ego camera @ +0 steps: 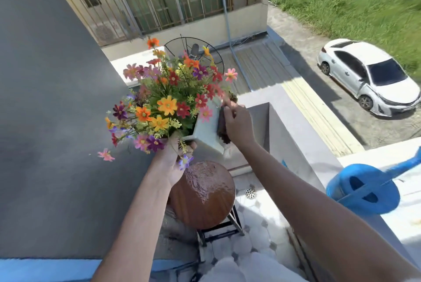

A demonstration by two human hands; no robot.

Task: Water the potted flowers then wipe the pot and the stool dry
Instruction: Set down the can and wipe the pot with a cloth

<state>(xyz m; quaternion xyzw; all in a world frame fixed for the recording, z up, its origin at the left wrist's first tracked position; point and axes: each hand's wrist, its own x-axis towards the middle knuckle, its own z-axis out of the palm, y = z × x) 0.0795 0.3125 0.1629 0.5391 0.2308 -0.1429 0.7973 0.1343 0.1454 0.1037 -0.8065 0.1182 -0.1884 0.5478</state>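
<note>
We were in the wiping step, with the watering apparently done, judging by the blue watering can set down on the ledge to the right. Our left hand held the white pot up in the air, tilted, above the round wooden stool; its fingers curled around the pot's near lower corner, partly hidden by the flowers spilling over toward the left. Our right hand pressed a dark cloth against the pot's right side, fingers bent over the cloth and gripping it. The two hands were near each other, with the pot between them.

The stool top directly below the pot shone with a sheet of water over its far half, so it was not yet dried. A floor drain sat just right of the stool, and a white car stood on the road well below.

We judged the next move would call for turning the pot in the left hand to bring its remaining faces and base under the cloth. The stool top would have to be wiped before the pot went back on it.
</note>
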